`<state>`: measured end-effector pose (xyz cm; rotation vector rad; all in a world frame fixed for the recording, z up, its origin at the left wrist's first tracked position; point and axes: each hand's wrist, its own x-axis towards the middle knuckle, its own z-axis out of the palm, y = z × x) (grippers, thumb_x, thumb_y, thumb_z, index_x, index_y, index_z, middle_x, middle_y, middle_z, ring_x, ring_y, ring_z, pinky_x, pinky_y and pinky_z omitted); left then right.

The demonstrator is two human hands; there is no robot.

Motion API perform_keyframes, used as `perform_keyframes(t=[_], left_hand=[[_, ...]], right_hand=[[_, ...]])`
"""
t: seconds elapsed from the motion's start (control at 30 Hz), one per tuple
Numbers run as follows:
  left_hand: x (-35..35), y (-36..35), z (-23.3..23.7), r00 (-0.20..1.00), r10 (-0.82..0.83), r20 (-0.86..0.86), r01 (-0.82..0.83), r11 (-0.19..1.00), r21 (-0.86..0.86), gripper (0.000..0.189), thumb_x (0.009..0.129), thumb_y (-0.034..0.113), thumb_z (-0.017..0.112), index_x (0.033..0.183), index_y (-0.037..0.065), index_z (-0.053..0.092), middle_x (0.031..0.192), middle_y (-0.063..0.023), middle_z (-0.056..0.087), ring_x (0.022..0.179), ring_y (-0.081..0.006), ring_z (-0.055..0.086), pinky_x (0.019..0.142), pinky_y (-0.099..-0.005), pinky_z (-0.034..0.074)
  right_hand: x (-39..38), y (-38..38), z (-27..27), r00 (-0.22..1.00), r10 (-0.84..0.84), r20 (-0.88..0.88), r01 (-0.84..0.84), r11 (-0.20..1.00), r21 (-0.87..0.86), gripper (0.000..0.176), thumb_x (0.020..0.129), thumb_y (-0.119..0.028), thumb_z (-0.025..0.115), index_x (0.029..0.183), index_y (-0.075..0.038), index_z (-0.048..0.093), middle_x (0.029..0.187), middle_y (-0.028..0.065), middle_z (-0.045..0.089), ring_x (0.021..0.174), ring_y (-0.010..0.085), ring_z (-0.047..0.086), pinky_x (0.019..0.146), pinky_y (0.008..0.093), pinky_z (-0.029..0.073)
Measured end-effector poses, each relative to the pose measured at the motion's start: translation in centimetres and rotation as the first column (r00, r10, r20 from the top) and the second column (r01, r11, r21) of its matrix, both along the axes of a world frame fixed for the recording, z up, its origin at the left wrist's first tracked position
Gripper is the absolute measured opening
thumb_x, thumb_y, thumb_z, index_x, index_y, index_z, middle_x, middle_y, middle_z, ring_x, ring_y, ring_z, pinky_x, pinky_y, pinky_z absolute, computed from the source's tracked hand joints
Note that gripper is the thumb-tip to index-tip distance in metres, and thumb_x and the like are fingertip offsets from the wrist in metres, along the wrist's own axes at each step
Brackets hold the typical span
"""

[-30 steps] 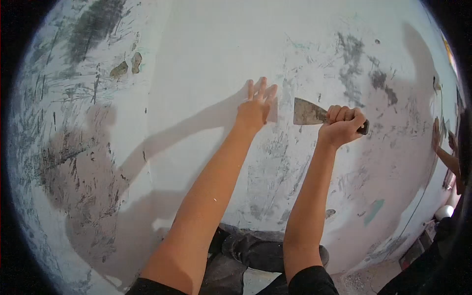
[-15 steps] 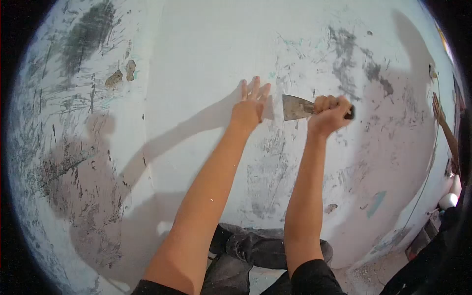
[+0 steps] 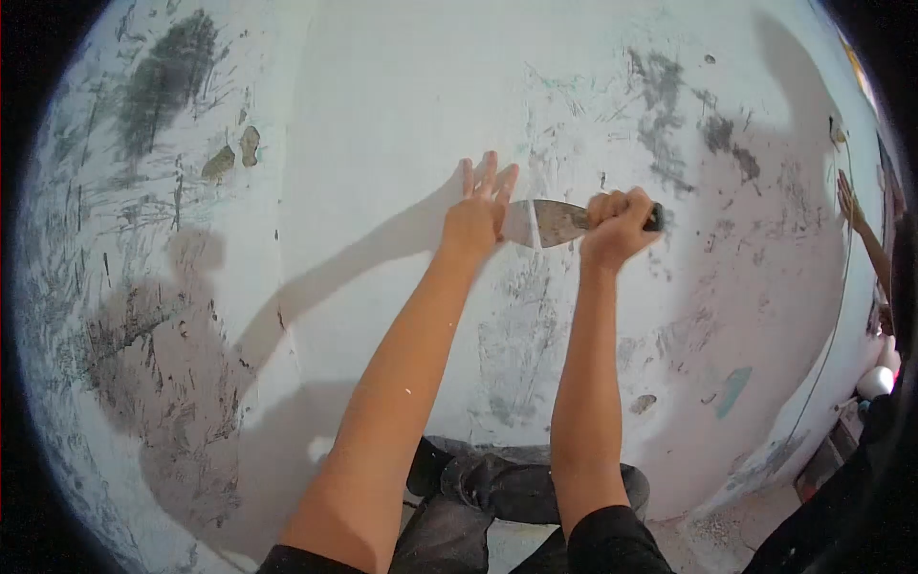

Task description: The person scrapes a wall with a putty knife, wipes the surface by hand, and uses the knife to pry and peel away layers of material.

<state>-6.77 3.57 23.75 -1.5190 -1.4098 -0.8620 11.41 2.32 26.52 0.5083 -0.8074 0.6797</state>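
Observation:
My left hand point(image 3: 476, 212) lies against the pale, scuffed wall point(image 3: 382, 105) with its fingers spread and nothing in it. To its right, my right hand point(image 3: 620, 226) is wrapped around the dark handle of a scraper point(image 3: 561, 223). The broad metal blade points left, toward my left hand, and its edge is at the wall surface a short way from the fingers. Grey marks and scratches cover the wall around and below the blade.
At the far right, another person's hand point(image 3: 849, 203) touches the wall. A white round object point(image 3: 874, 383) is below it. Two bare chipped spots point(image 3: 250, 145) mark the upper left wall. My bent legs point(image 3: 507, 488) are at the bottom, near the floor.
My right hand has moved left and slightly down with the scraper, bringing the blade closer to my left hand. My left hand remains spread at nearly the same place on the wall.

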Motion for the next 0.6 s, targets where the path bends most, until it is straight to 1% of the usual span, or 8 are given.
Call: perform_keyframes(t=[0.07,0.1,0.2,0.33,0.37,0.4,0.47,0.6], left_hand=[[0.1,-1.1,0.8,0.999,0.027,-0.029,-0.025,0.997,0.071,0.113,0.067,0.013,0.087,0.158,0.025,0.020,0.165,-0.0139,0.013,0.147,-0.0465,0.020,0.095,-0.0469,0.057],[0.2,-1.7,0.8,1.000,0.013,-0.014,-0.013,1.000,0.013,0.113,0.066,0.013,0.087,0.157,0.024,0.022,0.164,-0.0141,0.013,0.147,-0.0463,0.020,0.096,-0.0464,0.057],[0.8,-2.2,0.4,0.999,-0.041,0.029,0.042,0.997,-0.064,0.114,0.064,0.012,0.088,0.157,0.026,0.023,0.164,-0.0144,0.015,0.146,-0.0481,0.020,0.102,-0.0488,0.052],[0.7,-2.4,0.8,0.996,-0.070,0.054,0.074,0.995,-0.073,0.118,0.060,0.011,0.089,0.157,0.027,0.022,0.163,-0.0157,0.016,0.145,-0.0503,0.019,0.106,-0.0512,0.049],[0.4,-2.0,0.8,0.996,-0.070,0.053,0.074,0.994,-0.079,0.118,0.060,0.011,0.089,0.157,0.027,0.022,0.163,-0.0157,0.016,0.145,-0.0503,0.019,0.106,-0.0512,0.049],[0.3,-1.5,0.8,0.999,-0.037,0.033,0.039,0.998,-0.049,0.117,0.062,0.011,0.089,0.157,0.027,0.022,0.164,-0.0131,0.015,0.146,-0.0479,0.020,0.104,-0.0479,0.051],[0.9,-1.5,0.4,1.000,-0.011,0.016,0.012,1.000,-0.018,0.116,0.064,0.011,0.088,0.157,0.027,0.022,0.165,-0.0105,0.013,0.147,-0.0455,0.020,0.102,-0.0446,0.054],[1.0,-2.2,1.0,0.997,0.053,0.049,-0.046,0.991,-0.126,0.115,0.064,0.012,0.088,0.157,0.028,0.022,0.165,-0.0122,0.013,0.147,-0.0456,0.020,0.102,-0.0455,0.053]], right_hand=[[1.4,0.1,0.0,0.996,-0.030,-0.084,0.042,0.988,0.150,0.042,0.092,-0.007,0.053,0.060,-0.012,0.027,0.051,-0.0039,0.025,0.044,0.0081,0.017,0.040,0.0298,0.019],[1.3,0.3,-0.1,0.994,0.086,-0.072,-0.080,0.994,0.077,0.042,0.092,-0.007,0.053,0.060,-0.014,0.026,0.052,-0.0038,0.025,0.044,0.0078,0.017,0.040,0.0297,0.020],[-0.4,1.2,-0.3,1.000,-0.009,-0.010,0.008,1.000,-0.009,0.042,0.093,-0.010,0.051,0.061,-0.016,0.024,0.052,-0.0047,0.025,0.045,0.0076,0.017,0.040,0.0292,0.019],[2.0,0.5,-0.3,0.992,0.070,-0.102,-0.058,0.991,0.124,0.040,0.091,-0.005,0.051,0.061,-0.015,0.027,0.052,-0.0038,0.025,0.045,0.0074,0.017,0.040,0.0296,0.018],[1.4,0.7,-0.1,0.985,0.119,-0.123,-0.115,0.993,0.041,0.040,0.092,-0.006,0.050,0.061,-0.015,0.026,0.051,-0.0036,0.024,0.044,0.0077,0.017,0.039,0.0305,0.020],[-0.7,1.0,0.0,0.993,-0.087,-0.083,0.080,0.993,-0.082,0.042,0.093,-0.008,0.049,0.061,-0.016,0.024,0.051,-0.0042,0.023,0.044,0.0082,0.016,0.040,0.0304,0.020],[-0.1,1.3,-0.2,0.998,0.054,-0.027,-0.054,0.998,0.019,0.042,0.094,-0.009,0.050,0.061,-0.015,0.025,0.051,-0.0043,0.022,0.045,0.0086,0.016,0.040,0.0303,0.021],[1.4,0.2,-0.1,0.996,0.013,-0.094,0.002,0.988,0.154,0.041,0.093,-0.007,0.052,0.061,-0.013,0.027,0.052,-0.0047,0.022,0.045,0.0085,0.016,0.040,0.0299,0.020]])
